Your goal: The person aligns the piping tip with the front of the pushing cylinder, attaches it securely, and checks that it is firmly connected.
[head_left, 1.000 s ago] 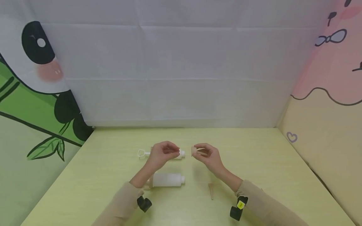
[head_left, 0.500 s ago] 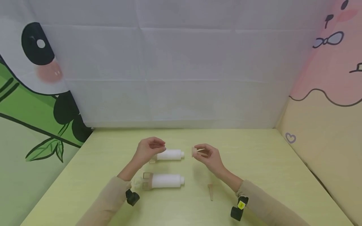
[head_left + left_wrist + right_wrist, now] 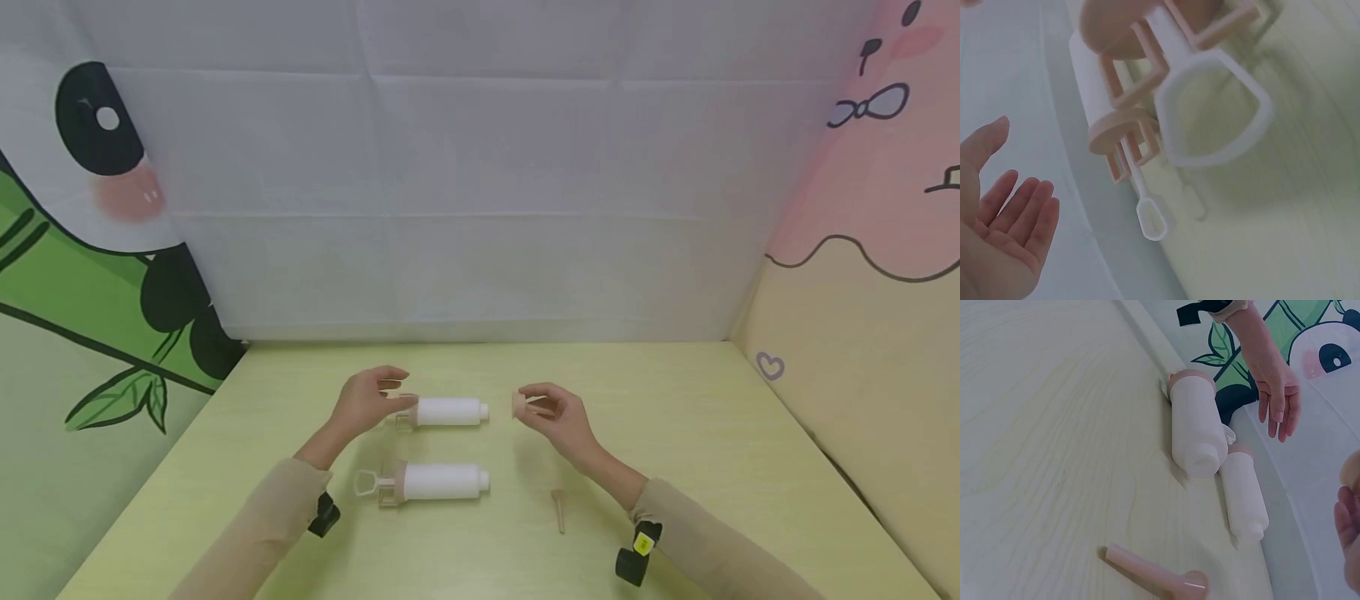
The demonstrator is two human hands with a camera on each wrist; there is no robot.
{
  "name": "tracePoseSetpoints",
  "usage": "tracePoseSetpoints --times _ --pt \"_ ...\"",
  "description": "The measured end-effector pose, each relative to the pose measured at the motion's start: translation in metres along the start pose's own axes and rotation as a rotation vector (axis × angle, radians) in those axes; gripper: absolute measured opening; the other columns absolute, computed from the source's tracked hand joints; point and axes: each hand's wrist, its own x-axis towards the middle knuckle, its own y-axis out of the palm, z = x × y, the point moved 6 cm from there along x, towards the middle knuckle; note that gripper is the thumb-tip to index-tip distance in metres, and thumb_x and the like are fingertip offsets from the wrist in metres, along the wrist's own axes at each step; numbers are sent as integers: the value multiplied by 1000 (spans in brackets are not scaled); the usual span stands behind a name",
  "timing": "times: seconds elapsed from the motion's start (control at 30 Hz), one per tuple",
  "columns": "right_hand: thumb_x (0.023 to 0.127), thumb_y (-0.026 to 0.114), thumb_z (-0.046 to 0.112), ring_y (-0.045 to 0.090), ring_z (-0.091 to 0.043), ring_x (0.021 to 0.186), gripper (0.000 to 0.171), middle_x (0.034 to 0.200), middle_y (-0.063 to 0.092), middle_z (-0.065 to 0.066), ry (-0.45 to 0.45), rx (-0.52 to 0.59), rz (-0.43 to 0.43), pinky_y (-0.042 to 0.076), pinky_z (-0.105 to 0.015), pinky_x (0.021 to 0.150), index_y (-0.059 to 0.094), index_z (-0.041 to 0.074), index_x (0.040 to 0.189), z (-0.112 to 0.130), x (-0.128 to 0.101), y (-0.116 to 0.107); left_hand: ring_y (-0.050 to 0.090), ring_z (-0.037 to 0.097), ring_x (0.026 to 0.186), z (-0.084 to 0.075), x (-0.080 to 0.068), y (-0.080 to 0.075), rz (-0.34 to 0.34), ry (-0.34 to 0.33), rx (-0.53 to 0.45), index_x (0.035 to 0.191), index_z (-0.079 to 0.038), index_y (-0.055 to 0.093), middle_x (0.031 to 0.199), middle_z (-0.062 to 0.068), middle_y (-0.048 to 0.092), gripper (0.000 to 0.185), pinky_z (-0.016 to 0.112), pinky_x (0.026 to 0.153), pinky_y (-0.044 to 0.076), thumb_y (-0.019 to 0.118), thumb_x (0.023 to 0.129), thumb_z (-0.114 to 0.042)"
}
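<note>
Beige small piece (image 3: pixel 518 406) is pinched in the fingers of the right hand (image 3: pixel 555 418), raised above the bench (image 3: pixel 660 392) just right of the far white syringe's (image 3: pixel 450 412) nozzle. Its exact shape is hard to make out. The left hand (image 3: pixel 366 402) hangs near that syringe's handle end, its fingers loosely extended and holding nothing. The near white syringe (image 3: pixel 442 482) and a beige stick-like piece (image 3: pixel 558 510) lie on the bench. The step in hand seems to be holding the piece aloft; any next move calls for a steady pinch and care around the nozzles.
</note>
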Motion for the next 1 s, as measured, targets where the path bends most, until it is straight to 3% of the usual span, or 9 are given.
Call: tracePoseSetpoints --times 0.17,0.27,0.63,1.0 --pt "81 66 2 63 -10 85 29 104 55 -27 13 10 2 52 -28 77 57 -9 107 -3 0 -3 52 38 109 3 4 5 31 59 170 118 -3 58 120 18 56 51 48 86 45 73 76 -26" --pt "81 65 2 63 -10 86 30 105 55 -27 34 12 -1 52 -27 76 57 -8 108 -4 0 -6 49 37 113 7 8 9 57 92 218 119 -2 57 123 17 55 55 50 91 41 75 73 -27" --pt "80 61 -8 63 -6 83 29 106 53 -31 58 10 -10 52 -24 74 55 -13 108 -2 3 -11 47 37 115 14 18 29 229 127 241 124 1 51 127 20 50 61 49 92 40 75 73 -22" --pt "81 63 -3 62 -7 85 29 106 54 -28 45 -3 -12 52 -26 76 56 -10 109 -7 3 -14 47 39 115 18 24 38 275 129 207 123 6 51 124 22 52 60 48 92 41 75 72 -15"
